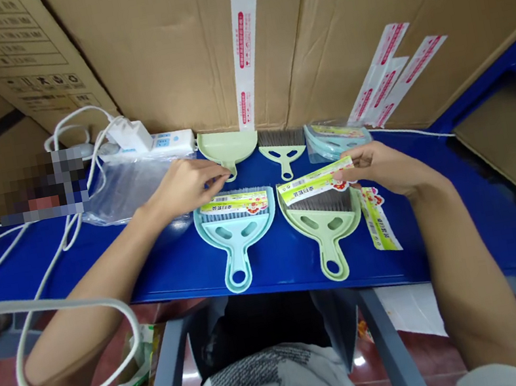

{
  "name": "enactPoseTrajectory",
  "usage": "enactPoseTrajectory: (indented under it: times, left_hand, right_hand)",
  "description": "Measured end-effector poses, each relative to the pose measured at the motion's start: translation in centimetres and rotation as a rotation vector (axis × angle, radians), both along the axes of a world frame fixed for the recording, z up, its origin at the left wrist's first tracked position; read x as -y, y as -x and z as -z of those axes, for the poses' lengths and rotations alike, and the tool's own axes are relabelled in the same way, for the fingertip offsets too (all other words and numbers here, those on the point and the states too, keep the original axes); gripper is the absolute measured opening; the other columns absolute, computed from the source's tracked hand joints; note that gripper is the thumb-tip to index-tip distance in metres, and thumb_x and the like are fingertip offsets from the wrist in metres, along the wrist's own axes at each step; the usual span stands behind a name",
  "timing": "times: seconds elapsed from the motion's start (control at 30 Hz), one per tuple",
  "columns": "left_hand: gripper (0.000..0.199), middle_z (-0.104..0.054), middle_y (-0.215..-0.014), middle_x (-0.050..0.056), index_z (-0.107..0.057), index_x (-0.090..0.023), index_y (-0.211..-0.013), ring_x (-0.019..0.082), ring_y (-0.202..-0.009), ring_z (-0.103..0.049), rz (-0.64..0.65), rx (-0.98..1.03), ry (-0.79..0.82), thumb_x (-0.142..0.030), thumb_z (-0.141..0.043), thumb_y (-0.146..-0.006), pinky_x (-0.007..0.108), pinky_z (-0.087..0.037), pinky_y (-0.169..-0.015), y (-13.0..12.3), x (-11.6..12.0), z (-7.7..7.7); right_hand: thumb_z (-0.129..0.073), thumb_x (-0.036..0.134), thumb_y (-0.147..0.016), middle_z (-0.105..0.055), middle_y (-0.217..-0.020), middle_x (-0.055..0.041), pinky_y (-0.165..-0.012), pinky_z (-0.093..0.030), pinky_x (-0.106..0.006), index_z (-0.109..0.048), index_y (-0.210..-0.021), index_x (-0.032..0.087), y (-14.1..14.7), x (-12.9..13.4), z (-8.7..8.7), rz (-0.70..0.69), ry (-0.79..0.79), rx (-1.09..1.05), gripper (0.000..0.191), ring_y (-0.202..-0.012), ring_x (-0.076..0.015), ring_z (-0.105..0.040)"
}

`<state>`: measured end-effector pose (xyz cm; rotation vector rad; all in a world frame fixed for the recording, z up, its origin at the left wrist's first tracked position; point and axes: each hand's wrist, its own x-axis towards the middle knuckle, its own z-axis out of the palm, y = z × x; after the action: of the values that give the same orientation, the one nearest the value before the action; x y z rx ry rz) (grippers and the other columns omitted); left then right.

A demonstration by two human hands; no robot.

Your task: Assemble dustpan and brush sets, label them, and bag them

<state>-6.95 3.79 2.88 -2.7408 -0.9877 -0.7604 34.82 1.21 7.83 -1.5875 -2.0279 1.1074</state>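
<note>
Placing, or lining up, a printed card (309, 185) over the bristles of the near green brush-and-dustpan set (328, 228) looks to be the step in hand. That set lies on the blue table (269, 259), handle at six o'clock. The right hand (376, 165) pinches the card's three-o'clock end between thumb and fingers; whether the card touches the bristles, I cannot tell. From here, the move calls for a light, steady pinch and a level card, perhaps with a second hand at its nine-o'clock end.

Just beside the set at three o'clock lies a loose card (379, 221); at nine, a blue set (238, 236) with its own card across its bristles. Towards ten, the left hand (193, 181) holds its fingers narrow by the handle of a green dustpan (228, 147); contact is unclear. A separate brush (282, 153) sits between eleven and twelve, and a wrapped blue set (336, 139) between twelve and one.
</note>
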Motion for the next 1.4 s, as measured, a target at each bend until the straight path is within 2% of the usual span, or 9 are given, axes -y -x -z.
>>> enactPoseTrajectory:
  times: [0.2, 0.3, 0.47, 0.57, 0.67, 0.87, 1.0, 1.13, 1.4]
  left_hand:
    - [0.032, -0.086, -0.096, 0.006, -0.085, -0.019, -0.108, 0.02, -0.078, -0.079, -0.02, -0.062, -0.055, -0.027, -0.053, -0.107, 0.031, -0.054, -0.068, -0.1, 0.0, 0.3]
    - [0.033, -0.085, -0.093, 0.006, -0.084, -0.019, -0.106, 0.02, -0.076, -0.078, -0.022, -0.067, -0.08, -0.028, -0.052, -0.108, 0.031, -0.053, -0.065, -0.1, -0.1, 0.5]
    - [0.033, -0.084, -0.09, 0.007, -0.084, -0.02, -0.104, 0.019, -0.074, -0.077, -0.021, -0.049, -0.072, -0.03, -0.053, -0.108, 0.03, -0.055, -0.068, -0.3, 0.0, 0.6]
    - [0.032, -0.083, -0.087, 0.007, -0.084, -0.021, -0.102, 0.019, -0.074, -0.076, -0.017, -0.026, -0.056, -0.031, -0.053, -0.108, 0.03, -0.057, -0.071, -0.5, 0.1, 0.7]
    - [0.034, -0.081, -0.085, 0.008, -0.084, -0.021, -0.103, 0.019, -0.074, -0.076, -0.018, -0.022, -0.066, -0.031, -0.052, -0.108, 0.03, -0.058, -0.072, -0.5, 0.2, 0.8]
    - [0.037, -0.082, -0.087, 0.008, -0.083, -0.019, -0.102, 0.02, -0.072, -0.076, -0.005, -0.074, -0.09, -0.03, -0.049, -0.11, 0.031, -0.054, -0.066, -0.6, 0.2, 0.8]
    - [0.038, -0.081, -0.087, 0.009, -0.083, -0.019, -0.104, 0.021, -0.072, -0.076, -0.003, -0.09, -0.086, -0.029, -0.048, -0.111, 0.033, -0.052, -0.064, -0.7, 0.3, 0.7]
    - [0.037, -0.08, -0.083, 0.008, -0.084, -0.019, -0.102, 0.02, -0.07, -0.074, -0.014, -0.085, -0.071, -0.029, -0.049, -0.11, 0.032, -0.05, -0.062, -0.8, 0.5, 0.5]
    - [0.034, -0.081, -0.085, 0.008, -0.083, -0.021, -0.099, 0.02, -0.071, -0.075, 0.003, -0.052, -0.047, -0.031, -0.051, -0.107, 0.032, -0.056, -0.071, -0.9, 0.4, 0.8]
  right_hand:
    - [-0.063, 0.098, -0.076, -0.05, -0.056, -0.0008, -0.053, -0.025, -0.033, -0.062, -0.057, 0.022, -1.4, 0.0, -0.6, -0.164, 0.05, 0.437, 0.078, -0.054, -0.0132, -0.04]
    - [-0.052, 0.098, -0.084, -0.048, -0.056, -0.0015, -0.056, -0.027, -0.035, -0.056, -0.055, 0.023, -1.9, 0.2, -1.1, -0.159, 0.006, 0.49, 0.081, -0.055, -0.0141, -0.039]
    - [-0.054, 0.086, -0.093, -0.049, -0.054, -0.0022, -0.064, -0.035, -0.037, -0.049, -0.052, 0.023, -1.7, 0.7, -1.4, -0.067, -0.299, 0.581, 0.075, -0.058, -0.0164, -0.044]
    - [-0.062, 0.074, -0.095, -0.068, -0.07, -0.0045, -0.072, -0.044, -0.037, -0.066, -0.072, 0.025, -0.5, 1.0, -1.0, -0.095, -0.435, 0.464, 0.054, -0.067, -0.0202, -0.058]
    - [-0.068, 0.067, -0.092, -0.081, -0.107, -0.0095, -0.085, -0.054, -0.041, -0.079, -0.111, 0.025, 0.8, 1.1, -0.1, -0.253, -0.428, 0.358, 0.047, -0.09, -0.0271, -0.071]
    - [-0.066, 0.075, -0.09, -0.071, -0.144, -0.016, -0.114, -0.051, -0.055, -0.071, -0.147, 0.023, 1.2, 0.7, 1.6, -0.333, -0.323, 0.442, 0.077, -0.13, -0.0406, -0.067]
    - [-0.072, 0.086, -0.081, -0.062, -0.156, -0.0177, -0.119, -0.047, -0.058, -0.043, -0.172, 0.025, 1.1, 1.4, 1.5, -0.357, -0.219, 0.484, 0.114, -0.143, -0.046, -0.058]
    - [-0.079, 0.085, -0.076, -0.055, -0.162, -0.0187, -0.121, -0.046, -0.061, -0.019, -0.181, 0.027, 1.5, 2.1, 1.4, -0.429, -0.194, 0.498, 0.134, -0.146, -0.0479, -0.053]
    - [-0.078, 0.083, -0.079, -0.05, -0.168, -0.0135, -0.124, -0.043, -0.059, -0.027, -0.179, 0.035, 2.1, 1.1, 2.2, -0.521, -0.21, 0.373, 0.122, -0.152, -0.0448, -0.048]
